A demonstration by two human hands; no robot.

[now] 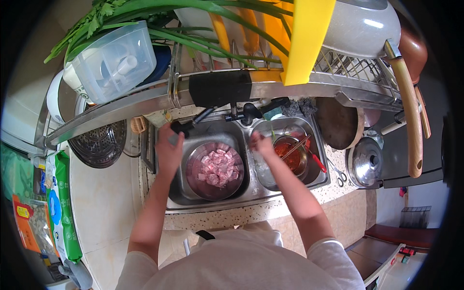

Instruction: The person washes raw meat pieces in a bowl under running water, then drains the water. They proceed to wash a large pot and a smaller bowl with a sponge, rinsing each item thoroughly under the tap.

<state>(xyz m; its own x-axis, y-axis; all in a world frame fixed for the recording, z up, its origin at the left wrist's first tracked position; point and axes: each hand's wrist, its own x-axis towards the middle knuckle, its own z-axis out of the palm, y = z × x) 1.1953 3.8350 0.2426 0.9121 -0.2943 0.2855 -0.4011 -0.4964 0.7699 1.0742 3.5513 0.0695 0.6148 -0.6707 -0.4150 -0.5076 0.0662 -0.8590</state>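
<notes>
A round metal bowl (195, 188) in the left sink basin (177, 192) holds several chunks of raw meat (219, 168). My left hand (169, 145) is at that basin's upper left, beside the black end of the faucet (185, 127); whether it touches the faucet or holds anything is not clear. Over the left side of the right basin (319, 177), my blurred right hand (261, 143) has its fingers bent, and what is in it cannot be told. To its right stands a metal pot of red liquid (290, 154) with chopsticks (299, 145) across it and a red-handled utensil (318, 161) beside it.
A metal dish rack (145, 96) crosses above the sink, bearing green onions (203, 7), a clear plastic container (116, 61) and a pan with a wooden handle (406, 105). Scissors (340, 177), a pot lid (365, 161) and a wok (339, 123) are at the right. A perforated steamer tray (99, 145) lies left.
</notes>
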